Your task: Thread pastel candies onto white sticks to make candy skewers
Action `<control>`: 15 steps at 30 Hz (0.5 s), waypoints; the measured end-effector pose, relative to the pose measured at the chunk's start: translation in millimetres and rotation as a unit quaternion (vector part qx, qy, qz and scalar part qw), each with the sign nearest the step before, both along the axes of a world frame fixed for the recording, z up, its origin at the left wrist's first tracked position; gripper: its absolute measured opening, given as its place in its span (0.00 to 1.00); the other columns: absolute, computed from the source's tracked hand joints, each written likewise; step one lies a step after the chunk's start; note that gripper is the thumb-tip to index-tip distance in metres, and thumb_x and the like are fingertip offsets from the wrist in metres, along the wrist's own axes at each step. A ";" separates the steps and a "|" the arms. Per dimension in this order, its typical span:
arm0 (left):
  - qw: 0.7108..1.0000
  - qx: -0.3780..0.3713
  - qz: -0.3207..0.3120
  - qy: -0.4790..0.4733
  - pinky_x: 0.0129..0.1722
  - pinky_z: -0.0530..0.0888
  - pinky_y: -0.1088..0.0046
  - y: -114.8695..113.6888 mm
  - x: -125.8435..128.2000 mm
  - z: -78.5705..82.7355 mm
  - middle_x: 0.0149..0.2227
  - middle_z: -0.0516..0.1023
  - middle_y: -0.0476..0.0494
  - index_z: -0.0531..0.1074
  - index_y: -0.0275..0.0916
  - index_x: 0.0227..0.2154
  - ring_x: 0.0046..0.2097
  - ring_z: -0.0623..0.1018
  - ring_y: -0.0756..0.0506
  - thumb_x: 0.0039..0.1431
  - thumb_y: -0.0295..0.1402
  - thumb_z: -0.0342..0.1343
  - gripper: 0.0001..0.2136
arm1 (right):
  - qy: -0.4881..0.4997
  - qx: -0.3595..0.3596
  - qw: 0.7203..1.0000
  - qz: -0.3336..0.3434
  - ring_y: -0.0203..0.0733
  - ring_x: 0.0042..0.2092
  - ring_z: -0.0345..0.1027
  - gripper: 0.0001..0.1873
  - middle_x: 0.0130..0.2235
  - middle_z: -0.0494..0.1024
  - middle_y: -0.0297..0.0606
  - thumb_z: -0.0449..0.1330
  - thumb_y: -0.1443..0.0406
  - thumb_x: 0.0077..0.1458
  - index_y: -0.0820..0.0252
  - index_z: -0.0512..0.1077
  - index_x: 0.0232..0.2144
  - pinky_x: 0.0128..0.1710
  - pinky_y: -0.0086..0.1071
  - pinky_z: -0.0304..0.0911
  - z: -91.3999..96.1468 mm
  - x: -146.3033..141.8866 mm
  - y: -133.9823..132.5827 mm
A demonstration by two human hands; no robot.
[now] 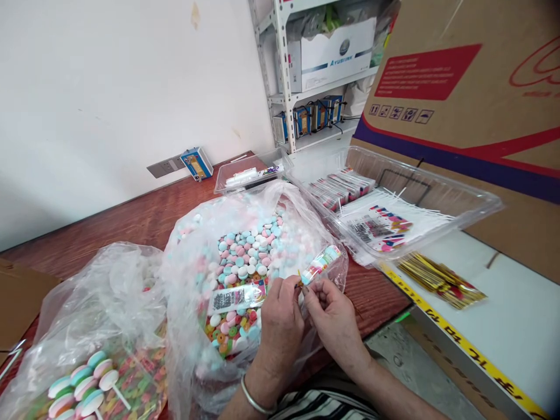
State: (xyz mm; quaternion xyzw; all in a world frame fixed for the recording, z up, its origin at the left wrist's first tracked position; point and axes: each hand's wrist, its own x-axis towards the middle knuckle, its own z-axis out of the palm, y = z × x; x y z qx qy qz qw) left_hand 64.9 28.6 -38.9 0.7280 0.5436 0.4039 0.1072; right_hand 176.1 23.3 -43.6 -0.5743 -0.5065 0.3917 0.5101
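Note:
Both hands meet above the front right of a large clear plastic bag (184,274) of pastel candies (245,256). Between them is a small filled candy packet (321,263), its printed body pointing up and to the right. My left hand (282,318), with a bangle at the wrist, pinches a thin gold twist tie (300,277) at the packet's gathered neck. My right hand (335,318) has thumb and finger closed on the neck from the other side; the fingertips hide the exact grip. A flat printed packet (238,296) lies on the candies, left of my left hand.
At front left, another bag (109,286) holds marshmallow lollipops (83,385). Behind on the right, a clear tray (459,213) contains sticks and printed sleeves. Gold twist ties (437,280) lie on the white surface. A smaller tray (223,181), cardboard box (437,87) and shelf (286,76) stand behind.

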 end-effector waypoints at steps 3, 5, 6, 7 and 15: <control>0.994 -0.046 0.017 -0.098 0.38 0.68 0.69 1.8 -0.2 3.8 0.34 0.75 0.43 0.73 0.39 0.36 0.37 0.73 0.45 0.62 0.26 0.49 0.08 | -0.019 0.013 1.000 0.000 0.41 0.30 0.69 0.09 0.28 0.76 0.36 0.56 0.59 0.59 0.56 0.68 0.29 0.31 0.31 0.65 1.7 -0.2 1.2; 0.966 -0.129 0.024 -0.221 0.36 0.68 0.71 4.2 1.5 5.0 0.31 0.74 0.46 0.73 0.39 0.34 0.34 0.73 0.46 0.60 0.29 0.53 0.05 | -0.028 0.022 0.999 0.007 0.41 0.30 0.70 0.08 0.29 0.76 0.35 0.56 0.59 0.59 0.56 0.68 0.29 0.32 0.32 0.65 2.1 -0.5 2.6; 0.937 -0.179 0.021 -0.299 0.33 0.67 0.72 5.7 3.0 5.2 0.29 0.73 0.48 0.73 0.39 0.34 0.32 0.72 0.47 0.58 0.31 0.55 0.03 | -0.029 0.026 0.999 0.012 0.41 0.30 0.70 0.08 0.28 0.76 0.35 0.56 0.59 0.60 0.55 0.68 0.30 0.32 0.32 0.65 2.1 -0.9 3.5; 0.897 -0.224 0.014 -0.380 0.31 0.66 0.74 7.3 4.7 5.2 0.26 0.72 0.50 0.73 0.39 0.33 0.29 0.70 0.49 0.56 0.33 0.58 0.04 | -0.029 0.028 0.999 0.018 0.41 0.30 0.70 0.08 0.28 0.76 0.34 0.55 0.59 0.60 0.55 0.67 0.30 0.32 0.32 0.65 2.1 -1.4 4.7; 0.670 -0.334 -0.043 -0.662 0.24 0.61 0.81 13.9 9.9 9.5 0.21 0.68 0.54 0.72 0.35 0.29 0.23 0.63 0.56 0.40 0.35 0.71 0.16 | 0.009 0.015 0.999 0.034 0.41 0.31 0.74 0.10 0.31 0.79 0.35 0.55 0.61 0.62 0.57 0.63 0.44 0.35 0.32 0.69 4.4 -1.7 14.5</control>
